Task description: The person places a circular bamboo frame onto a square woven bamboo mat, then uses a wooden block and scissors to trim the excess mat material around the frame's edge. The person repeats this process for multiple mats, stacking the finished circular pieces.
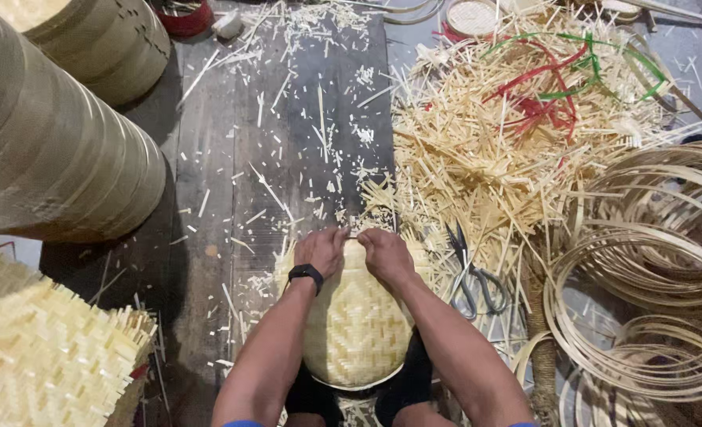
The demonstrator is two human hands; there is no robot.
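A round woven bamboo basket (357, 324) lies bottom-up between my forearms, pale yellow with a herringbone weave. My left hand (321, 251) grips its far rim on the left; a black watch sits on that wrist. My right hand (386, 255) grips the same far rim just to the right. Both hands curl over the edge with their fingertips almost touching. Loose strip ends stick out past the rim beyond my fingers.
Metal scissors (471, 273) lie right of the basket. A heap of bamboo offcuts (485, 150) with red and green strips spreads behind. Coiled bamboo hoops (651, 277) fill the right. Stacked rings (50, 150) and woven mats (50, 356) stand left on the dark plank floor (232, 174).
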